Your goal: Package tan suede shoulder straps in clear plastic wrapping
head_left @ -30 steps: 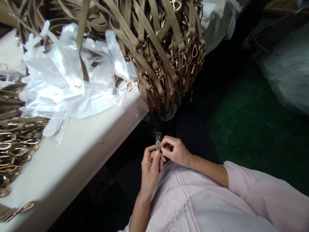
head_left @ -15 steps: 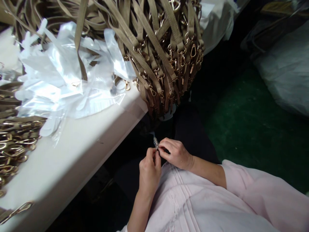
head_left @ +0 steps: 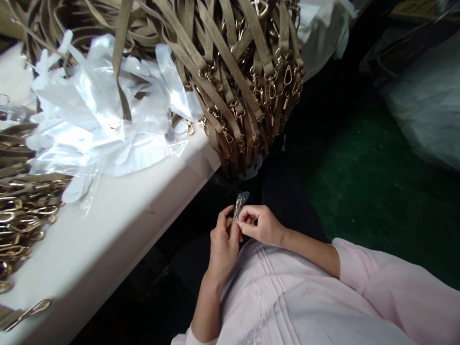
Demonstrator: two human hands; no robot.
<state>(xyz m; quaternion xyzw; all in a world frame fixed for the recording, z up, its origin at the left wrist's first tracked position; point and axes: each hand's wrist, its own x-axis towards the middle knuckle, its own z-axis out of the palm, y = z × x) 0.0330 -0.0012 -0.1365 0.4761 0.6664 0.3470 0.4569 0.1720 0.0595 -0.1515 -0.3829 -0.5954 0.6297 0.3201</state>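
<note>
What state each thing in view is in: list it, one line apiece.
Small packet: held, tilted
Left hand: gripping the packet
Right hand: fingertips pinched at the packet
White table: partly covered
Brown straps: heaped, many ends hanging over the edge
Plastic sleeves: loosely piled
Gold clasps at far left: bunched together

I see a white table slanting across my remote view's left, bearing a heap of clear bags between two piles of tan straps, the right pile's gold clips hanging over the edge.
</note>
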